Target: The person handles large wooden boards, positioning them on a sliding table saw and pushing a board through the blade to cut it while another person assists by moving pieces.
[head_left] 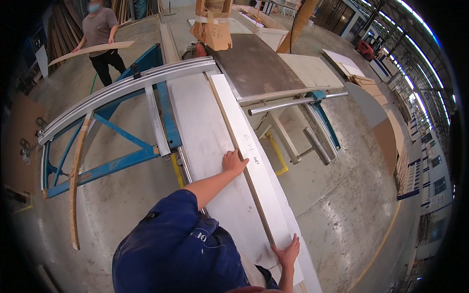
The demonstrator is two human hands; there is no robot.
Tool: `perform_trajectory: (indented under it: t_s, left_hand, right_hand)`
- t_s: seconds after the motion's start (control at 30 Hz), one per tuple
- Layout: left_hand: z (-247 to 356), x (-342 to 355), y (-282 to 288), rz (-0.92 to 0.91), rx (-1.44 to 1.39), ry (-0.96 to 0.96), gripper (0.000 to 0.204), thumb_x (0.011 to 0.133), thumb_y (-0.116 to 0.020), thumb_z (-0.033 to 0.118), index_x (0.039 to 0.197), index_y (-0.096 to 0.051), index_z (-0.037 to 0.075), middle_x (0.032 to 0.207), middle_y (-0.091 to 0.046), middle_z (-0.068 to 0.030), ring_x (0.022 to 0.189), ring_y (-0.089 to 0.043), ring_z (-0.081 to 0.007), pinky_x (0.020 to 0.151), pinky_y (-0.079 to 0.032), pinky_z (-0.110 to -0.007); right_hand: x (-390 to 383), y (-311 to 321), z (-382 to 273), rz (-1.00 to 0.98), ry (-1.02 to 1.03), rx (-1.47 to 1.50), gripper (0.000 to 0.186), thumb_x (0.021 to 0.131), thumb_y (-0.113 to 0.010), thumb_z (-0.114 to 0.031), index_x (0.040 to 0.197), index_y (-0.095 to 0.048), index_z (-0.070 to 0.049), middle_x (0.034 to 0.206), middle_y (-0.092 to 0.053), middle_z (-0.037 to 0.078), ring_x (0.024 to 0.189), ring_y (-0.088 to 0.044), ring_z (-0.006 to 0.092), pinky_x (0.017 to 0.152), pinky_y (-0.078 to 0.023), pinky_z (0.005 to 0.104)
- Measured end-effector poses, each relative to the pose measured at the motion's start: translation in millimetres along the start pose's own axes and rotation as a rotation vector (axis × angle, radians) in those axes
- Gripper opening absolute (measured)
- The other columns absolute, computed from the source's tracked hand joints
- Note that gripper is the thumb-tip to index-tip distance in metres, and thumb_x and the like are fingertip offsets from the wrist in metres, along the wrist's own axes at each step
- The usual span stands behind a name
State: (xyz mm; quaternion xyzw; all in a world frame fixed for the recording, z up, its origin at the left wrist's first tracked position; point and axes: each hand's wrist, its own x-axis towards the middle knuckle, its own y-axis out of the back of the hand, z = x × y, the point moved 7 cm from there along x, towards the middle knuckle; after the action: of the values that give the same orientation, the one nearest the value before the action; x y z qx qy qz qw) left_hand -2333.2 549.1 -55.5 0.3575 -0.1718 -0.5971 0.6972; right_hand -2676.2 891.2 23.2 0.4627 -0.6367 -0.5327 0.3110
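Note:
A long, narrow white board [243, 128] with handwriting on top and a brown left edge lies along the pale sliding bed [195, 128] of a panel saw. My left hand [234, 162] grips the board's left edge around its middle, fingers curled and thumb lying on the top face. Closer to me, my right hand [287, 253] rests across the board's near end, with thumb and fingers spread apart toward its two sides. Another white panel surface shows beneath the board at the right. The undersides of both hands are hidden.
A blue frame [129, 158] with an aluminium fence [127, 88] extends left. A dark saw table [259, 66] stands ahead, with a steel bar [278, 106] at its near side. Someone [100, 39] at far left carries a thin board [93, 50]. Stacked panels [393, 139] stand right.

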Motion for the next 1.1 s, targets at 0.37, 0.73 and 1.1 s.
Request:
perform_trajectory:
  t_s: [0.37, 0.73, 1.1]
  left_hand:
    - [-8.1, 4.2, 2.4, 0.026, -0.084, -0.185, 0.064, 0.077, -0.077, 0.047, 0.121, -0.061, 0.004, 0.114, -0.06, -0.0127, 0.11, -0.052, -0.0315, 0.098, -0.043, -0.042]
    - [-8.5, 0.7, -0.9, 0.098, -0.122, -0.261, 0.068, 0.076, -0.08, 0.042, 0.128, -0.062, 0.003, 0.103, -0.062, -0.0119, 0.101, -0.055, -0.0306, 0.093, -0.045, -0.041]
    - [-3.1, 35.2, -10.2, 0.086, -0.108, -0.064, 0.058, 0.082, -0.075, 0.042, 0.133, -0.062, 0.017, 0.114, -0.061, -0.0074, 0.113, -0.054, -0.0312, 0.099, -0.045, -0.047]
  right_hand:
    - [4.8, -21.2, 51.8, -0.234, -0.017, -0.082, 0.106, 0.053, -0.093, -0.034, 0.137, -0.042, 0.004, 0.127, -0.057, 0.021, 0.12, -0.055, 0.0383, 0.102, -0.046, 0.0462]
    - [-0.8, -15.8, 59.2, -0.139, 0.066, 0.082, 0.101, 0.049, -0.093, -0.028, 0.132, -0.047, 0.006, 0.123, -0.059, 0.024, 0.115, -0.057, 0.0405, 0.1, -0.047, 0.0466]
    - [42.0, -20.0, 39.9, -0.142, 0.059, 0.089, 0.098, 0.05, -0.092, -0.031, 0.131, -0.049, 0.004, 0.121, -0.06, 0.021, 0.113, -0.058, 0.0382, 0.098, -0.048, 0.0451]
